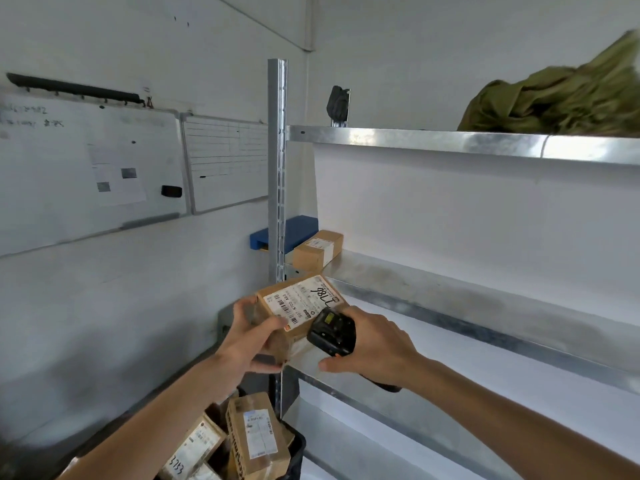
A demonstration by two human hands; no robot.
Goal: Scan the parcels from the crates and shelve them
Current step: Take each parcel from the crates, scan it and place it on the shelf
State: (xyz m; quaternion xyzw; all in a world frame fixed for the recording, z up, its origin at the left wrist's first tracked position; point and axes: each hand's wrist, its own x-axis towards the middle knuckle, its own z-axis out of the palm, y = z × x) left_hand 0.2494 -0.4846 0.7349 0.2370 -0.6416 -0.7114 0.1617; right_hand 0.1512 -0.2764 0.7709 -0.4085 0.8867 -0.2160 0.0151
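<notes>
A crate (294,455) at 6 o'clock holds more labelled parcels (258,436), waiting their turn. Above it, near centre frame, a worker's left hand (251,336) grips a small cardboard parcel (298,306), fingers (242,308) curled round its near end and thumb across the printed label. Just beside it, at 3 o'clock of the box, the right hand (372,348) is wrapped round a black handheld scanner (332,332), its head touching or nearly touching the label. The scanning step appears to be under way. Next, by this reading, the box must go onto the metal shelf (450,289) beyond, calling for a short forward reach. Farther back, at 12 o'clock, one shelved parcel (317,249) already sits by a blue block (298,230).
</notes>
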